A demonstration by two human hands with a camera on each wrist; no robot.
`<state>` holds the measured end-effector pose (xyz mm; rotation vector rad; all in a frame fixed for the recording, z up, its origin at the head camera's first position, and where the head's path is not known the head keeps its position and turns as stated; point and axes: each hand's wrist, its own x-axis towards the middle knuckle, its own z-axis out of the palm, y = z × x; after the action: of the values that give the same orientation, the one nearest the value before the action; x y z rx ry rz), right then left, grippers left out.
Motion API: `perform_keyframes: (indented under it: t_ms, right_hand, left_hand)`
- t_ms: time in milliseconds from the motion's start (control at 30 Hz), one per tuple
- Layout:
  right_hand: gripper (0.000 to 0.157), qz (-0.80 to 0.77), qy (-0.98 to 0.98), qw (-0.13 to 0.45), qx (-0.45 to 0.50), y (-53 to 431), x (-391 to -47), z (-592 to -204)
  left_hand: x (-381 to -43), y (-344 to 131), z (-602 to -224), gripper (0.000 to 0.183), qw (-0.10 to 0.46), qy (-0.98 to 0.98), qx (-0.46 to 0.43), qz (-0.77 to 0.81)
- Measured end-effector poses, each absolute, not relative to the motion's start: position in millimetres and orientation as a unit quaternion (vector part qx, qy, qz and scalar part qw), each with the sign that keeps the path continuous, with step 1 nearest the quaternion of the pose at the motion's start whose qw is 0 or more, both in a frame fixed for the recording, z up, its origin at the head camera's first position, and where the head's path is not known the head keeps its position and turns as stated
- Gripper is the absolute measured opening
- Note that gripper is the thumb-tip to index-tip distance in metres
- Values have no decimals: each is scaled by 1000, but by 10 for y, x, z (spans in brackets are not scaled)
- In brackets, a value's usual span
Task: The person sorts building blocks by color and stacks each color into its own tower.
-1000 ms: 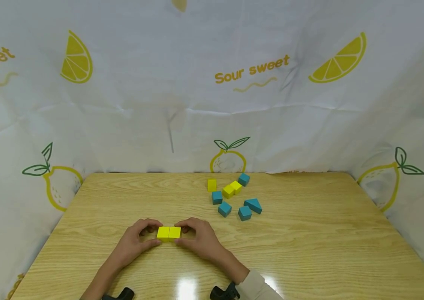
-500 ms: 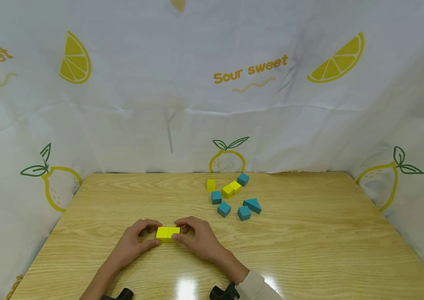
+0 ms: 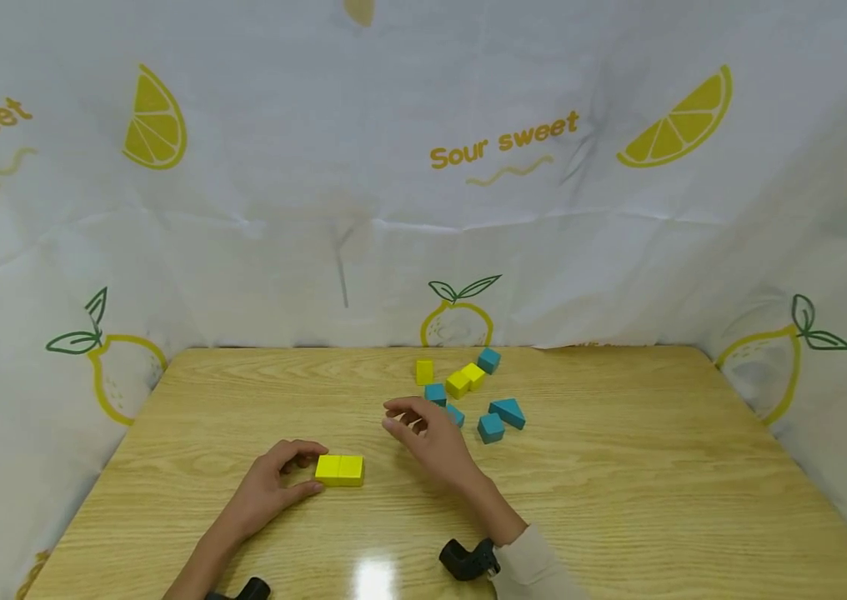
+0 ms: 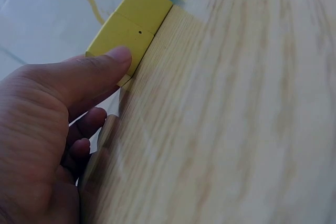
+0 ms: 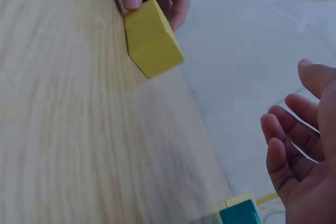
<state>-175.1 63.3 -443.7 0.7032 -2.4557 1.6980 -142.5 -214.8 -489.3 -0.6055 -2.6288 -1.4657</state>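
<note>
Head view: left hand (image 3: 268, 485) pinches one of two touching, flat-faced yellow blocks (image 3: 339, 471) nearer the wood-grained table (image 3: 641, 492)'s left edge; right hand (image 3: 434, 437) grasps nothing

Left hand (image 3: 268, 489) pinches a yellow block (image 3: 328, 470); right hand (image 3: 434, 443) hangs near blue cubes (image 3: 435, 393).

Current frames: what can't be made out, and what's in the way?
- Head: lower left of a blue cube, behind the right hand.
- Left wrist: on the left hand, the fingertip opposite the thumb, behind the pair of yellow rectangular blocks.
- Right wrist: lower part of a blue block, cut off by the bottom edge.
</note>
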Motion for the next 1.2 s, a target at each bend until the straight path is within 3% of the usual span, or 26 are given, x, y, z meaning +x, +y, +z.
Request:
perform_keyframes:
  t_ms: [267,533,767,1200]
  right_hand:
    - [23,516,-820,135,207,946,-1941,-4365]
    - [25,474,-851,159,162,1209,-2125,-4466]
    - [24,405,-873,216,165,1259,-2200,-4555]
    - [30,385,-893,192,129,1259,-2248,-4611]
  left_hand:
    - [-1436,-2146,-4921,42,36,-858,-199,-472]
    - [-1413,-2119,-4867,41,31,-860,-200,-469]
    - [-1435,-2144,-4902,42,32,-855,-197,-479]
    - [-1427,-2137,-4893,41,27,-856,-190,-479]
